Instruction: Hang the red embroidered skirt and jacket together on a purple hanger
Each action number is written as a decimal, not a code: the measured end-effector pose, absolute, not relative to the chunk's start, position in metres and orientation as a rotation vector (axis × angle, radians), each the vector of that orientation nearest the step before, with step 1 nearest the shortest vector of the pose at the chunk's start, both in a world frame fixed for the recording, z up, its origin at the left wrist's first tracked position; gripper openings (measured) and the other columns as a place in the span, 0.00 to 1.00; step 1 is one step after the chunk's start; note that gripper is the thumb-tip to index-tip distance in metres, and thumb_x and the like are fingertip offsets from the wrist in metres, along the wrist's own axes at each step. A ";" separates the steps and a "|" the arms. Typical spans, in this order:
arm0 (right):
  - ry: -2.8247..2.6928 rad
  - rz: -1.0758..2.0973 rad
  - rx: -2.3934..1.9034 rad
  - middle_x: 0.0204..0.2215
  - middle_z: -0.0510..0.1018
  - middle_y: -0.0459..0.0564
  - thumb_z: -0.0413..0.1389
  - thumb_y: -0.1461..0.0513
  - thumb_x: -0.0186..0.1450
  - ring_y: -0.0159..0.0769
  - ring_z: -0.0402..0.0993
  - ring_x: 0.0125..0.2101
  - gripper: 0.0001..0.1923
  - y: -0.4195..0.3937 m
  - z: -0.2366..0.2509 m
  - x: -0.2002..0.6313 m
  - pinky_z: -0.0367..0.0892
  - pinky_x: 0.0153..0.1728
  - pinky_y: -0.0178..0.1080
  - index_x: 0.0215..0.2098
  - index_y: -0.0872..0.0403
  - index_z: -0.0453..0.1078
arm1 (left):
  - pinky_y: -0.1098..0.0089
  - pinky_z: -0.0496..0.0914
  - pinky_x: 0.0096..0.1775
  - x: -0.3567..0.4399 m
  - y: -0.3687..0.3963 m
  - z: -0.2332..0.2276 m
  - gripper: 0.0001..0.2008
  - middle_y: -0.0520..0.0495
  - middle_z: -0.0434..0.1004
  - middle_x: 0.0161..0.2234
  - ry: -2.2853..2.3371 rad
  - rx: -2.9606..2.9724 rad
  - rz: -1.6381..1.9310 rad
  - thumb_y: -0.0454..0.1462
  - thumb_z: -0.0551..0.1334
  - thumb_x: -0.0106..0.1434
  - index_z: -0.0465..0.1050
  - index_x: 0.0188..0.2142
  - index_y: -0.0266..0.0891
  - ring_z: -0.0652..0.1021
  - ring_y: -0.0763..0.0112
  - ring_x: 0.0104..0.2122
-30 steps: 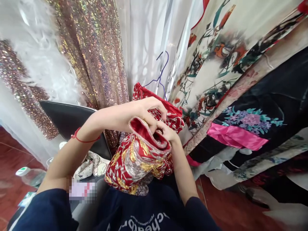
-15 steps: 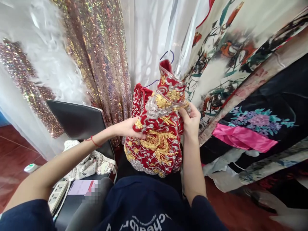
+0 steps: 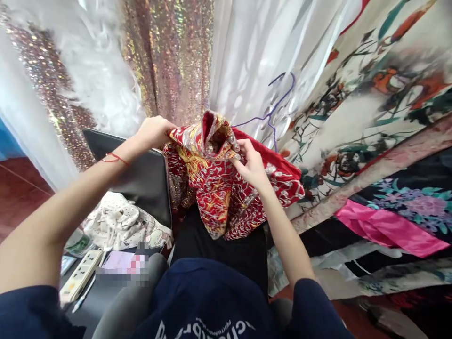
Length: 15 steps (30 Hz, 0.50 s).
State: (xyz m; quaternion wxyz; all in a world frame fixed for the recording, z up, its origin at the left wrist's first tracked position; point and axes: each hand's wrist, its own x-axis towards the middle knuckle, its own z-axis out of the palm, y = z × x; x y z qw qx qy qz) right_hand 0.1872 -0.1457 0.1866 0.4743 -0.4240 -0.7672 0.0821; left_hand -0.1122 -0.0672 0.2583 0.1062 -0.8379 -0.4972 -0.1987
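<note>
Place: costume room or dress shop, unclear which
Clothing: red gold-and-silver-embroidered garment (image 3: 212, 188)
Hangings: glittering gold-pink sequined cloth (image 3: 176, 56), black flower-embroidered cloth (image 3: 420, 205)
Hardware: thin purple hooked hanger (image 3: 270, 116)

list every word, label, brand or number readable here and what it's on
No whole word reads clearly.
Navy shirt: large white letters, distorted and partly cut off, unreadable.
Same shirt: smaller white line, too small to read.
Lilac-pink rectangle: partly pixelated, nothing readable.
</note>
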 end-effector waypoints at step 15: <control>-2.372 -0.316 -0.723 0.63 0.69 0.59 0.40 0.71 0.71 0.47 0.63 0.65 0.21 -0.105 0.163 -0.043 0.61 0.63 0.56 0.57 0.55 0.66 | 0.71 0.59 0.62 -0.338 -0.109 0.238 0.21 0.59 0.73 0.61 -1.689 -2.216 -0.649 0.44 0.49 0.76 0.73 0.57 0.39 0.70 0.80 0.56</control>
